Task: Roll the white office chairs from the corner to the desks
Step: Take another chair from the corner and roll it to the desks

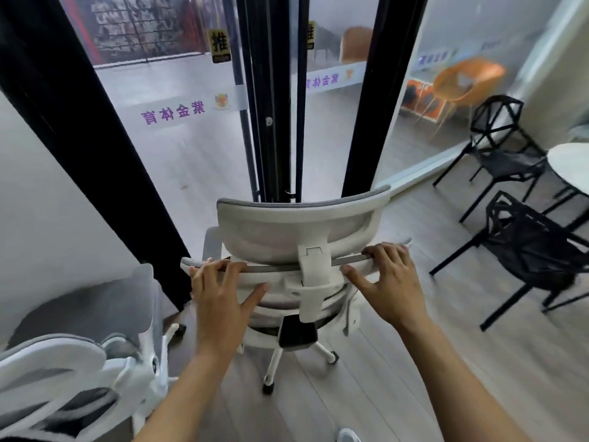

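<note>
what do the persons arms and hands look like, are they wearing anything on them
Nothing is worn on them. The left hand and right hand have no gloves, and no ring, watch or bracelet shows. The left forearm and right forearm are uncovered down to the frame's bottom edge, so no sleeve is in view.
</note>
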Available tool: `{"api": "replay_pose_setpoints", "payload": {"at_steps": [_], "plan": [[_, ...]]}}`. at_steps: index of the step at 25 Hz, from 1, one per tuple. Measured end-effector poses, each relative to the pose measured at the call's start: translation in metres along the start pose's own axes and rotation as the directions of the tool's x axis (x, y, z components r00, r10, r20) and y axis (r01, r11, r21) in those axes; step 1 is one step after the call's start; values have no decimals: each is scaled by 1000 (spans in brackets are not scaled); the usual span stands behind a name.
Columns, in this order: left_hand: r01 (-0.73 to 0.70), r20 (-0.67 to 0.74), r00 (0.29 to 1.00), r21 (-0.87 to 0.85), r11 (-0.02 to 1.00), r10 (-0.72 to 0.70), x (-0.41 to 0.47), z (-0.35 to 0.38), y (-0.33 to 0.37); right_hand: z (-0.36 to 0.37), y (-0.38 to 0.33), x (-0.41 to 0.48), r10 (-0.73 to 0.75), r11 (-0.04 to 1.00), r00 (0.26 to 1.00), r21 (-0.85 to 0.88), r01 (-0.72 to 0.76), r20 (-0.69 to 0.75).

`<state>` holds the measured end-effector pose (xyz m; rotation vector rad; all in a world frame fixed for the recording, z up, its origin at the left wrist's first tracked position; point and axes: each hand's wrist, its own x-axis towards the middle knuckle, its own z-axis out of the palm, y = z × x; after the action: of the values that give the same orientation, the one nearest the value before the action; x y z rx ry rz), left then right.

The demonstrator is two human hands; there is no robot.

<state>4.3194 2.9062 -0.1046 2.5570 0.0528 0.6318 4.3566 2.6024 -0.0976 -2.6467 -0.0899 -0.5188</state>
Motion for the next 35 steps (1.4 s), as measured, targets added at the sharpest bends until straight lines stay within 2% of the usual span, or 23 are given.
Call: {"api": "replay_pose_setpoints", "payload": {"at_steps": [5,9,13,19,23,29,35], "plan": [[-162,138,974,-132,978,180,-12,-2,17,-39,-4,-88,189,975,972,-95,-202,-138],[-261,249,915,-234,937,317,-32,5,57,-73,12,-159,264,939,911,-130,-317,-316],[-412,285,820,-309,857,497,-68,19,115,-113,41,-235,368,867,831,-168,-469,-418],[-533,303,662,-453,715,686,-148,42,223,-183,90,-358,510,725,685,-168,-668,-521],[-576,304,545,-542,612,781,-214,53,300,-234,120,-443,574,614,569,-150,-775,-588],[-621,239,379,-651,437,894,-327,63,414,-307,161,-572,565,477,417,-131,-869,-712],[-522,217,222,-797,304,950,-449,64,517,-377,182,-700,550,324,258,-82,-943,-795]]}}
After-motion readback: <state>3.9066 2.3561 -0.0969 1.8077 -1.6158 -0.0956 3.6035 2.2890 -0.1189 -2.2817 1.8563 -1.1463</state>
